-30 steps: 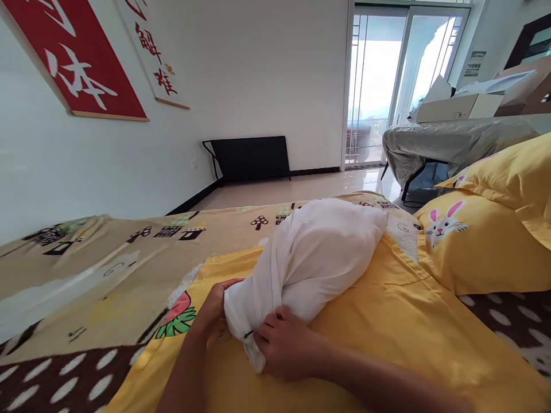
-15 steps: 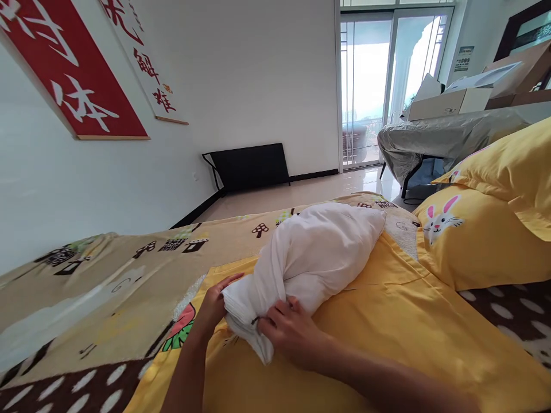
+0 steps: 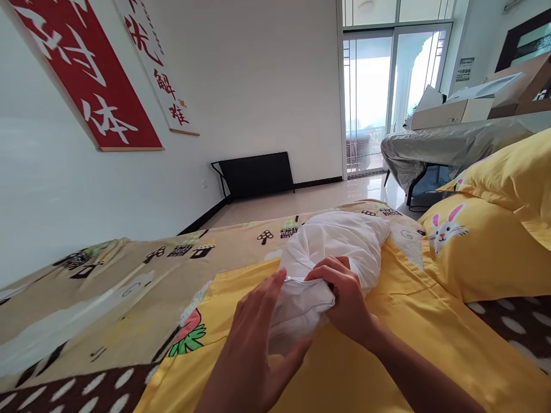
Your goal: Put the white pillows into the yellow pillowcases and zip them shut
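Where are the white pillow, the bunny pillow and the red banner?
white pillow (image 3: 344, 241), head view, on its bulging far half.
bunny pillow (image 3: 486, 258), head view, on the plain yellow cover beside the rabbit face.
red banner (image 3: 92, 80), head view, on the red cloth between characters.

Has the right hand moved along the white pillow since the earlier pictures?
Yes. The right hand has gone from the white pillow end near the strawberry print toward its middle.
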Action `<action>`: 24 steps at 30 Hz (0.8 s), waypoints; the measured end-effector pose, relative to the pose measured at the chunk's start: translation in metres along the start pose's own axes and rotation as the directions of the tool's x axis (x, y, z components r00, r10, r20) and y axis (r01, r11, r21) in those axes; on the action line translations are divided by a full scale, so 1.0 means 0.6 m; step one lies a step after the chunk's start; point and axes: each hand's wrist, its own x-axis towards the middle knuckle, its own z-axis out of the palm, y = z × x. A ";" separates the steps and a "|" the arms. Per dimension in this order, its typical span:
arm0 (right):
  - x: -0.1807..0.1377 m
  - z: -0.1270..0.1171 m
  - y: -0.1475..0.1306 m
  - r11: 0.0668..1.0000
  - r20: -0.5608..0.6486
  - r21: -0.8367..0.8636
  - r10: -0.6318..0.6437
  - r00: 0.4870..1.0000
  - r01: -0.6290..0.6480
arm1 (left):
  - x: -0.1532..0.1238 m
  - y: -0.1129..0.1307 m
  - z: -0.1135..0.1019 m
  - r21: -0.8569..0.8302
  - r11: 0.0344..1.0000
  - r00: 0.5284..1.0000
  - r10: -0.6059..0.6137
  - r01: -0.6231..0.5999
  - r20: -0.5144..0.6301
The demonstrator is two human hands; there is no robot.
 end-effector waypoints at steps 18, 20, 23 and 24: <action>-0.012 0.021 0.003 0.970 0.216 -0.111 -0.190 0.958 0.217 | 0.026 -0.046 0.073 -0.717 0.462 0.806 -0.542 0.522 0.239; -0.014 0.027 0.005 0.979 0.179 -0.096 -0.164 0.970 0.183 | 0.027 -0.045 0.071 -0.732 0.442 0.806 -0.539 0.518 0.245; -0.016 0.037 0.014 0.989 0.116 -0.006 -0.147 0.982 0.149 | 0.026 -0.043 0.065 -0.736 0.457 0.831 -0.493 0.500 0.258; -0.016 0.039 0.017 0.989 0.106 0.032 -0.144 0.984 0.141 | 0.025 -0.046 0.064 -0.746 0.454 0.840 -0.476 0.487 0.258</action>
